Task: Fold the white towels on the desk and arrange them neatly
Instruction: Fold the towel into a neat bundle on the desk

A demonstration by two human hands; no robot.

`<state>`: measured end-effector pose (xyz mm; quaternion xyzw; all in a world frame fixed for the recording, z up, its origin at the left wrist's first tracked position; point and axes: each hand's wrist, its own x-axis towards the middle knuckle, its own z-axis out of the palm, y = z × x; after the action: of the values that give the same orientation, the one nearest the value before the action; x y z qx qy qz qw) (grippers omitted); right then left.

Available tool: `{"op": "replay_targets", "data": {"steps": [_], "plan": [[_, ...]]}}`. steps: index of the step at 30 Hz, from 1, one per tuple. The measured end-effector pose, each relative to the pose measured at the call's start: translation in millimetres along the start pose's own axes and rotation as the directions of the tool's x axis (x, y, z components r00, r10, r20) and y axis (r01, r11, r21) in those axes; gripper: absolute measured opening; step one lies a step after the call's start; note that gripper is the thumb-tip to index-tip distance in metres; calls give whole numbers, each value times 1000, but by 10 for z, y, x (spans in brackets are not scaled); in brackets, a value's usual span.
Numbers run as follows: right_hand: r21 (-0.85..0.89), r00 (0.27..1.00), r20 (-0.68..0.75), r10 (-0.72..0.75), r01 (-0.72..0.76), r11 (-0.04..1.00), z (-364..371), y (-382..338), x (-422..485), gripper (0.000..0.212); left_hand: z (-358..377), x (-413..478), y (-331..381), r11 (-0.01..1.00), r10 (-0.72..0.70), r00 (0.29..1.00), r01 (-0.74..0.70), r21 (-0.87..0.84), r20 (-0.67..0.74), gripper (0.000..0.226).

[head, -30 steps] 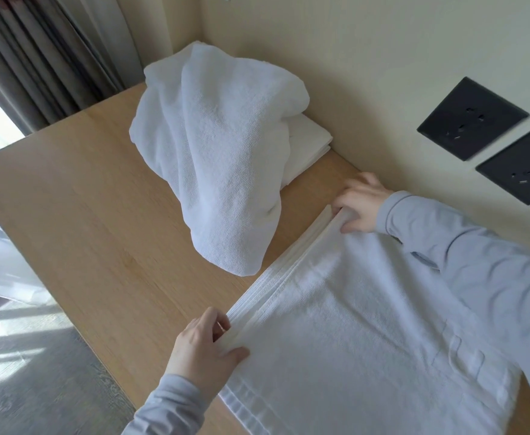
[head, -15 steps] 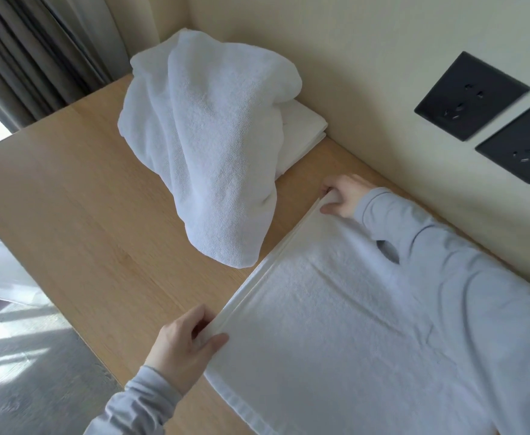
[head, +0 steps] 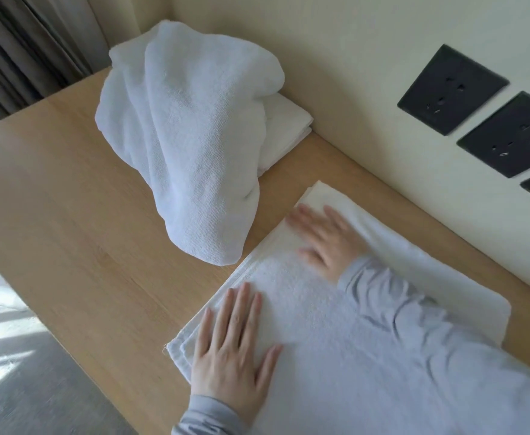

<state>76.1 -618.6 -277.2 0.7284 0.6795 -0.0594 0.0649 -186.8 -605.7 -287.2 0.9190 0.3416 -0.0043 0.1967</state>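
Note:
A white towel (head: pixel 336 334) lies flat and folded on the wooden desk (head: pixel 69 215) at the lower right. My left hand (head: pixel 232 350) presses flat on its near left corner, fingers straight. My right hand (head: pixel 326 240) lies flat on its far left corner, fingers spread; it is blurred. A crumpled white towel (head: pixel 179 136) is heaped at the back of the desk, draped over a folded white towel (head: pixel 285 127) against the wall.
Three black wall sockets (head: pixel 448 89) are set in the cream wall at the right. Grey curtains (head: pixel 22 51) hang at the back left. The desk's left edge drops to a grey floor (head: pixel 22 387).
Both hands let go of the towel's left edge, which they were pinching, and now lie flat on top of the towel. The folded edge rests on the desk.

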Motion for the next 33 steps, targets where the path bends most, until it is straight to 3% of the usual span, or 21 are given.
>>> {"op": "replay_targets", "data": {"steps": [3, 6, 8, 9, 11, 12, 13, 16, 19, 21, 23, 26, 28, 30, 33], "plan": [[76, 977, 2, 215, -215, 974, -9, 353, 127, 57, 2, 6, 18, 1000, -5, 1000, 5, -1, -22, 69], [135, 938, -86, 335, -322, 937, -17, 235, 152, 55, 6, 7, 23, 1000, -8, 999, 9, 28, -31, 69], [145, 954, -158, 256, -234, 961, -9, -80, -11, 56, 20, -1, 30, 999, -8, 1000, 9, 47, -30, 68], [149, 977, -164, 134, -110, 983, 27, -270, -167, 56, 27, -4, 30, 998, -9, 1000, 11, 55, -25, 68], [95, 989, -93, -115, 124, 988, 124, -503, -598, 59, 46, -10, 21, 997, -9, 999, 11, 72, -35, 69], [66, 988, -21, -150, 151, 986, 138, -420, -793, 60, 58, -8, 16, 996, 0, 999, 5, 91, -47, 70], [36, 993, 13, -118, 117, 992, 136, -226, -954, 61, 64, -2, 17, 994, 6, 999, 0, 107, -53, 70], [-87, 975, 51, 215, -210, 974, 82, 507, -1327, 79, 42, 7, 56, 987, -17, 999, 25, 156, -49, 72], [-59, 931, 49, 361, -358, 932, 25, 737, -1507, 87, 42, -76, 340, 978, -180, 979, 189, 84, -99, 77], [-21, 965, -25, 261, -262, 965, 35, 455, -1577, 76, 112, -236, 813, 969, -243, 962, 246, 14, -122, 77], [30, 993, -106, 56, -53, 998, 139, 81, -1692, 63, 321, -472, 1375, 977, -211, 973, 208, -42, -89, 75], [25, 992, -42, -117, 118, 993, 276, -139, -1880, 56, 551, -776, 1830, 967, -242, 970, 240, -83, -13, 76], [-8, 999, -32, -34, 34, 999, 277, 175, -1962, 61, 656, -897, 1823, 960, -272, 962, 271, -68, -1, 78], [29, 985, 18, 174, -175, 984, 284, 651, -2092, 68, 743, -942, 1767, 963, -265, 963, 263, -54, -40, 78], [218, 890, 123, 439, -456, 863, 344, 1143, -2256, 83, 801, -937, 1773, 961, -274, 960, 270, -62, -60, 77]]}}
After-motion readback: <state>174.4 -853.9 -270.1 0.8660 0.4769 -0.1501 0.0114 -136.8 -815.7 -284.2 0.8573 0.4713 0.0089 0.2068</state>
